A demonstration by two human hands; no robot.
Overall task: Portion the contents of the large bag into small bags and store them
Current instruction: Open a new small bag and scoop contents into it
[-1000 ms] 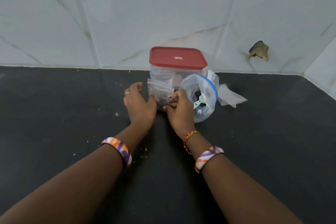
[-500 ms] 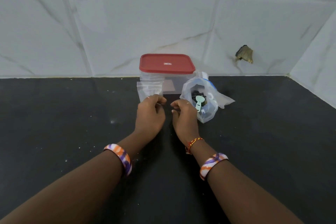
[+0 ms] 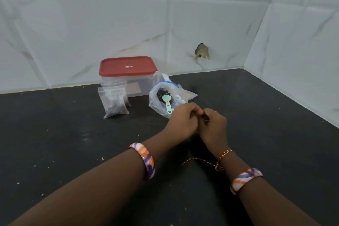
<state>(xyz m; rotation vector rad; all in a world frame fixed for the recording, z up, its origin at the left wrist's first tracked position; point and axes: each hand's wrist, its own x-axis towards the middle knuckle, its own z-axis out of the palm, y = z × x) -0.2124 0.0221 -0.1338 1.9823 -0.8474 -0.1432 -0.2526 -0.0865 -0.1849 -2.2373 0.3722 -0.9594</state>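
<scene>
From the head view, a dark, speckled stone tabletop (image 3: 73, 143) ran back to a wall of white marble-look tiles (image 3: 91, 24), which bore a brownish chipped patch (image 3: 202, 51) near the corner.

Against the wall stood a clear plastic box with a red lid (image 3: 127, 66). Leaning against its front left side was a small clear zip bag (image 3: 114, 102), upright on the tabletop, with dark brown pieces settled at its bottom; a second small bag seemed to stand just behind it, though I could not tell for sure.

Just right of the box sat the large clear bag with a blue zip rim (image 3: 162, 97), its mouth open toward the camera and dark contents showing inside. A pale green plastic scoop (image 3: 167, 103) lay in the mouth, its handle sticking out over the near edge.

The left hand (image 3: 183, 121) and the right hand (image 3: 213, 126) met just in front and to the right of the large bag, above the tabletop. The fingers of both were curled inward and together pinched a small dark thing (image 3: 205, 118); what it was I could not tell.

Each wrist wore an orange, purple and white bangle (image 3: 146, 159), and the right wrist also carried a red and yellow thread (image 3: 222, 156) with a loose end trailing.
</scene>
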